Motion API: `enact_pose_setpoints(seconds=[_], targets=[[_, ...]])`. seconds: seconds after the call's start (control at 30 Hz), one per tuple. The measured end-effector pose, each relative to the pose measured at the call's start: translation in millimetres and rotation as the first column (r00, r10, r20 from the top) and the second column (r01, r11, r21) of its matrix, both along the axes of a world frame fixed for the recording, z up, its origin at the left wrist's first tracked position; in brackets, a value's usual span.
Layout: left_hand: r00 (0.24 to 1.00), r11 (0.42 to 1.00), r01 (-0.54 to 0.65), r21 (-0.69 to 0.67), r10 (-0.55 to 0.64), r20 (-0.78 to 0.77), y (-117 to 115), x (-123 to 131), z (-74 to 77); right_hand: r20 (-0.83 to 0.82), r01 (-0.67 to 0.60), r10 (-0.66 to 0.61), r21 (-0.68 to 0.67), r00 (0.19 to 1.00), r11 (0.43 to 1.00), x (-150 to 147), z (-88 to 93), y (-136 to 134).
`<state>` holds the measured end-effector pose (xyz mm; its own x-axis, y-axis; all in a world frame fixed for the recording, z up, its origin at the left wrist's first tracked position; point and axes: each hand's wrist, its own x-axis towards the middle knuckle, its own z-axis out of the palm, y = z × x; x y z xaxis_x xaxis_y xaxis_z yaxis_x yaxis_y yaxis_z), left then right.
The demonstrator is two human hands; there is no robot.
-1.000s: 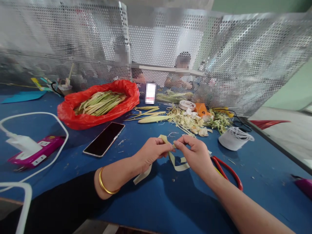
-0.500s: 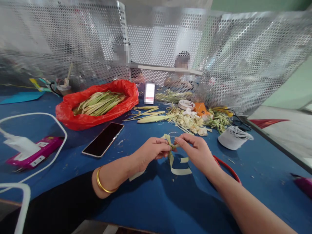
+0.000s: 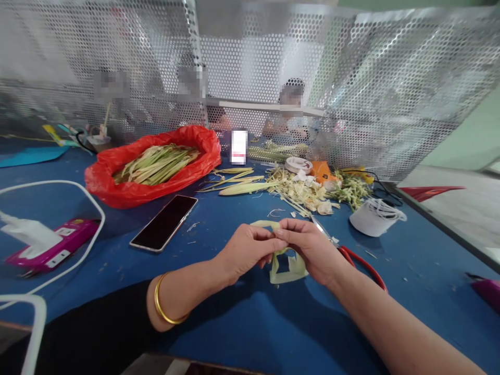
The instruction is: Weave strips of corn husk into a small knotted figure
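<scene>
Both my hands meet over the blue table, pinching a pale green leaf strip [image 3: 288,273] that is folded and looped between them. My left hand [image 3: 250,249] grips it with thumb and forefinger, the thumb reaching across to the other hand. From the right, my right hand [image 3: 308,244] pinches the same strip, fingertips touching those of the left. One end arches above the fingers; a loop hangs below them. The exact fold is hidden by the fingertips. Just beyond my right hand lie scissors with red handles [image 3: 363,264], partly covered by the hand and forearm.
A red plastic bag [image 3: 152,195] of leaf strips stands back left, a dark-screened phone [image 3: 164,224] before it. Scraps [image 3: 300,192] and a white cord roll [image 3: 375,219] lie back right. A purple power strip [image 3: 54,245] is left. People sit behind the perforated screen [image 3: 261,62].
My hands have drawn closer together, and the right has turned inward and lowered slightly. The strip's loop has become more closed, and the scissor blades now show.
</scene>
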<state>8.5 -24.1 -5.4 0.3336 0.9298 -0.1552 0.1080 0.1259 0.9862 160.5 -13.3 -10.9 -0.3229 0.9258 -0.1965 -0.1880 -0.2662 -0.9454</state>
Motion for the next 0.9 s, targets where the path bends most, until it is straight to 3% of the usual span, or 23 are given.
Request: enact_pose_setpoints(seconds=[0.2, 0.37, 0.57, 0.73, 0.9], targets=[[0.999, 0.998, 0.034, -0.061, -0.035, -0.016, -1, 0, 5.7, 0.014, 0.118, -0.121, 0.132, 0.993, 0.984, -2, -0.8, -3], [0.997, 0.993, 0.065, -0.094, -0.068, -0.03, -2, 1, 5.9, -0.007, 0.162, -0.163, 0.135, 0.987, 0.978, -6, -4.3, -4], [1.0, 0.994, 0.03, -0.106, -0.029, 0.012, 0, -1, 1.1, 0.072, 0.092, -0.107, 0.187, 0.992, 0.978, -1, 0.7, 1], [0.991, 0.991, -0.07, -0.113, 0.082, 0.109, 9, -7, -0.6, 0.324, -0.088, -0.022, 0.323, 0.946, 0.942, 5, 8.4, 3], [0.977, 0.978, -0.159, -0.137, 0.176, 0.123, 13, -8, 3.0, 0.468, -0.14, -0.081, 0.418, 0.88, 0.897, 8, 9.9, 2]])
